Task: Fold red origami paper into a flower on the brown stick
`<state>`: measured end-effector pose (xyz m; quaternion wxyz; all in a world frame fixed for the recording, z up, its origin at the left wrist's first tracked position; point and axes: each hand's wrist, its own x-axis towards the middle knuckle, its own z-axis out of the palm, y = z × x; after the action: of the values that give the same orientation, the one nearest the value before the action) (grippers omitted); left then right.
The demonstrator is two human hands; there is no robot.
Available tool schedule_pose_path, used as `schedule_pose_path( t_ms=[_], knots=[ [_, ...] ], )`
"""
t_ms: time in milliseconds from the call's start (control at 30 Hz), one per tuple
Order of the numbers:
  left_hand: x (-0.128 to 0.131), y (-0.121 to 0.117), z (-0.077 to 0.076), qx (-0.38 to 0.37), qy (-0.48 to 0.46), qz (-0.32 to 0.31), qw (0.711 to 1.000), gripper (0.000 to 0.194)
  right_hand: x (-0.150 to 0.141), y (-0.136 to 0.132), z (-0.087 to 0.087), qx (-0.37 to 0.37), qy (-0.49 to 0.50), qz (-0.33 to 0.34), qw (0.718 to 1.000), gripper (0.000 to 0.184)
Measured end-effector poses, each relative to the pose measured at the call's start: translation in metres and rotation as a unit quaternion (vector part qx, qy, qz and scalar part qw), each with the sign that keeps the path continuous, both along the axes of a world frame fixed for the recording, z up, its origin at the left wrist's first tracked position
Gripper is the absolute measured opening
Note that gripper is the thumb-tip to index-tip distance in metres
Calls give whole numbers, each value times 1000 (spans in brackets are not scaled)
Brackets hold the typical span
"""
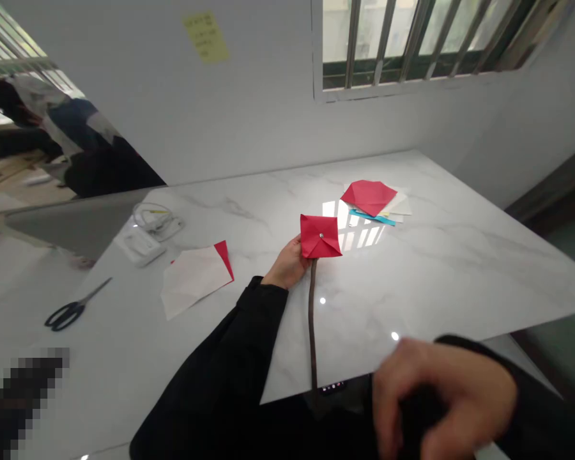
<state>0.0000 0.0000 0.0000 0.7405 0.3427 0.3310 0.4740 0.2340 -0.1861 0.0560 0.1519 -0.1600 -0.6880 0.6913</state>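
A: Left grip?
B: Left hand (287, 265) cupped closed under a red folded-paper square with a silver centre stud (321, 236); thin brown stem (312, 319) runs toward the tabletop's near edge.
A: Right?
B: Right hand (441, 396) blurred, fingers curled near that edge; hold cannot be told.
A: Square's place?
B: Mid white marble tabletop (460, 268), near a red paper diamond (368, 198).

Left hand (287, 265) forward, right hand (441, 399) lower and blurred

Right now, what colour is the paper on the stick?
Red paper, clearest in the head view.
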Motion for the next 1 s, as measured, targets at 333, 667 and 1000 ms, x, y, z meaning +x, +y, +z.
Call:
schedule_pose_path(
  t_ms=[333, 667, 1000],
  knots=[
    [-9, 11, 1, 0, 9, 34, 999, 12, -62, 207, -40, 26, 230, -635, 737, 33],
    [-5, 12, -4, 31, 15, 5, 999, 19, -64, 201, -68, -152, 197, -410, 877, 60],
    [-2, 8, -1, 47, 20, -8, 999, 20, -60, 207, -72, -194, 188, -397, 877, 59]
  ],
)
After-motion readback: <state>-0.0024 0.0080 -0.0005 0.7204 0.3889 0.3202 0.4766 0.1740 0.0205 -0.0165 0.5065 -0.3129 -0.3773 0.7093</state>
